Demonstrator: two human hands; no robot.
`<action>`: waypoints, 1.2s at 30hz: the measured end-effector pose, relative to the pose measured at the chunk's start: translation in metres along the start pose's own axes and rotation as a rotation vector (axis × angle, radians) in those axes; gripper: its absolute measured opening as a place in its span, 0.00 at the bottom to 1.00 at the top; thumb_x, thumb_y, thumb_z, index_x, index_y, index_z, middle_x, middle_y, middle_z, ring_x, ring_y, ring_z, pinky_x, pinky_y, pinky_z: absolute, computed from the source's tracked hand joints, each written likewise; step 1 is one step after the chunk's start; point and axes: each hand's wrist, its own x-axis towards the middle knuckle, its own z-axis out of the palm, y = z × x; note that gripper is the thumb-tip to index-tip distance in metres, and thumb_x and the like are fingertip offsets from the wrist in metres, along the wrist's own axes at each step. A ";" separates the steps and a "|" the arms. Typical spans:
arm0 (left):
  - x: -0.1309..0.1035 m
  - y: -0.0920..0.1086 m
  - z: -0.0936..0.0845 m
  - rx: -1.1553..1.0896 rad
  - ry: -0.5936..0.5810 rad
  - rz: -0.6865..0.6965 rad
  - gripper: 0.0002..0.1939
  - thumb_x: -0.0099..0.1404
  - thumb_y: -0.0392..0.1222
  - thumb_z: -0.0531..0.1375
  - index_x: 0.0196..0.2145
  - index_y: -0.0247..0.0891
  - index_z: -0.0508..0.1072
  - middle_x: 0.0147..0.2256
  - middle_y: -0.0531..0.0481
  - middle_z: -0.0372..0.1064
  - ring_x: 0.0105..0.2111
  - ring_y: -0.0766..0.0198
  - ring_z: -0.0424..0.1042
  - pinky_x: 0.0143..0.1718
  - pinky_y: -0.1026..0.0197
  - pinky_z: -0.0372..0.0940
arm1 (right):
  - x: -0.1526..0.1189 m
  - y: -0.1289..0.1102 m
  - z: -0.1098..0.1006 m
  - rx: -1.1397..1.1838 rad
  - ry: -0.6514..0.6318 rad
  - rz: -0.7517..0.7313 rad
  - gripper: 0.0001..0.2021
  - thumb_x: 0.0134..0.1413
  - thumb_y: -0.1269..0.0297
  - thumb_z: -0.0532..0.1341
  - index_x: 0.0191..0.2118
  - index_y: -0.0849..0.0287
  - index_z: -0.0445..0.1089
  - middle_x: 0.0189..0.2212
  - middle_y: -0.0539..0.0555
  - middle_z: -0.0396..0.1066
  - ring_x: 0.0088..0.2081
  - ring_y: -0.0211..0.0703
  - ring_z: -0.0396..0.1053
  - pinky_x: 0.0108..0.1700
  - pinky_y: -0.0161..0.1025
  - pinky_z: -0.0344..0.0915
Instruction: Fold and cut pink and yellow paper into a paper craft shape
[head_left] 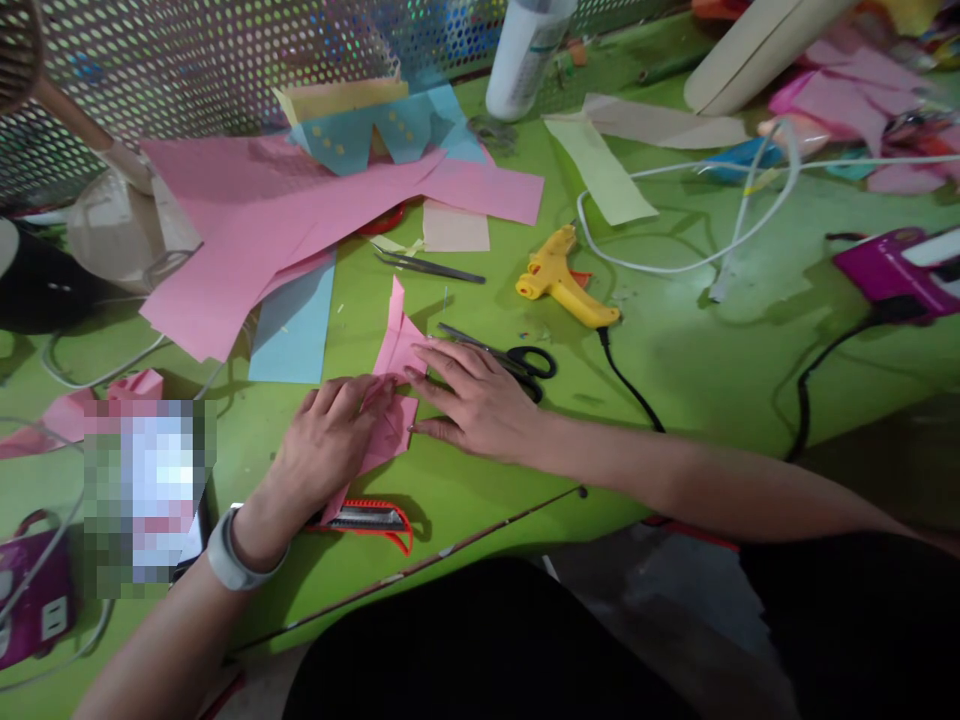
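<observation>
A folded pink paper (390,440) lies on the green table, with one narrow end pointing away from me. My left hand (326,430) is closed on its left side, fingers curled and pressing at a fold; part of the paper is hidden under them. From the right, my right hand (480,400) reaches in with its fingers stretched apart, the tips touching the paper's right edge. Black-handled scissors (532,365) lie partly beneath my right hand. An orange-and-black box cutter (371,517) rests just below the paper, partly hidden near my left wrist.
A yellow glue gun (562,280) and tweezers (431,265) lie beyond my hands. Large pink sheets (300,210) and a blue sheet (292,325) spread at the upper left. A white bottle (525,60), a purple device (896,270) and a white cable (675,268) are farther out.
</observation>
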 end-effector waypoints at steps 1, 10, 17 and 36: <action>0.000 0.000 0.000 -0.002 -0.001 0.002 0.23 0.70 0.35 0.57 0.62 0.37 0.64 0.52 0.42 0.70 0.48 0.52 0.68 0.44 0.52 0.71 | 0.000 0.000 -0.001 -0.006 -0.006 0.005 0.31 0.65 0.43 0.50 0.57 0.65 0.70 0.62 0.67 0.63 0.65 0.59 0.57 0.61 0.59 0.59; -0.002 -0.002 0.007 0.004 0.048 0.006 0.14 0.71 0.34 0.54 0.51 0.38 0.74 0.51 0.42 0.71 0.48 0.52 0.69 0.42 0.51 0.70 | -0.003 0.006 0.002 0.028 -0.060 0.069 0.27 0.64 0.43 0.53 0.61 0.53 0.67 0.65 0.59 0.60 0.70 0.59 0.45 0.64 0.65 0.53; -0.003 -0.001 0.010 -0.015 0.028 0.001 0.16 0.71 0.34 0.52 0.54 0.38 0.72 0.53 0.42 0.69 0.50 0.53 0.67 0.44 0.52 0.68 | -0.003 0.016 -0.024 -0.013 -0.140 0.055 0.25 0.66 0.49 0.53 0.59 0.58 0.69 0.61 0.61 0.65 0.65 0.61 0.55 0.62 0.63 0.56; -0.001 0.002 0.010 0.060 0.022 0.012 0.15 0.72 0.37 0.51 0.51 0.37 0.72 0.50 0.42 0.70 0.46 0.55 0.68 0.41 0.55 0.65 | 0.097 0.028 -0.022 0.905 -0.894 0.636 0.09 0.52 0.66 0.69 0.26 0.65 0.73 0.15 0.49 0.72 0.20 0.35 0.72 0.29 0.30 0.73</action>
